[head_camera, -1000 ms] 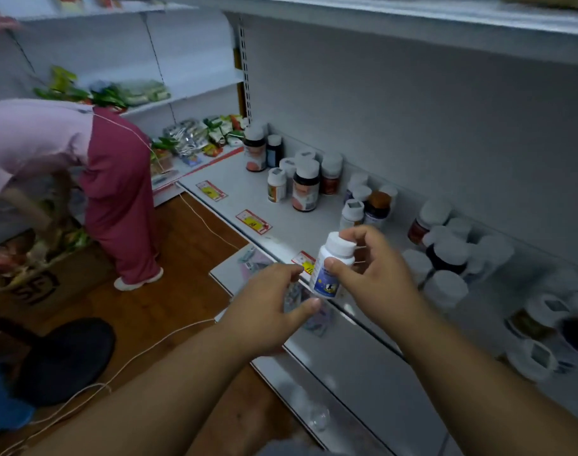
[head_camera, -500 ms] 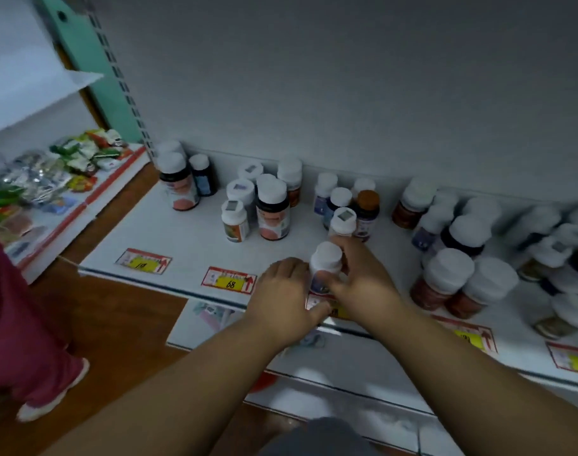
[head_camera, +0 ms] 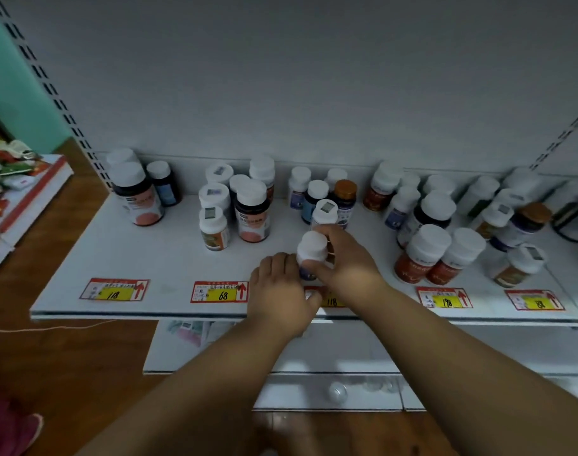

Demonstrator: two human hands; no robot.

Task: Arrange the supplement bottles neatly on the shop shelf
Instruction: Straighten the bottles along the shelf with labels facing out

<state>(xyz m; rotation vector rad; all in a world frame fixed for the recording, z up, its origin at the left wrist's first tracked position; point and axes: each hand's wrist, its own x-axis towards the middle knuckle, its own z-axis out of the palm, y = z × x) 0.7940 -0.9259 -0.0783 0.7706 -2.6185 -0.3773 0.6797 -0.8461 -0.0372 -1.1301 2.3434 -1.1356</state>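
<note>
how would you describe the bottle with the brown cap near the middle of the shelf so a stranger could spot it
Start at the white shelf and find its middle cluster of bottles, just behind the two hands. The brown-capped bottle stands upright at the right of that cluster, dark-bodied with a bluish label. Every bottle next to it has a white cap; the only other brown cap sits far off to the right.

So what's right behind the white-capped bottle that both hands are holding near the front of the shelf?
Directly behind the held bottle stands a white bottle with a sticker on its cap, then dark-labelled ones and an orange-capped bottle. The right hand hides their bases.
</note>
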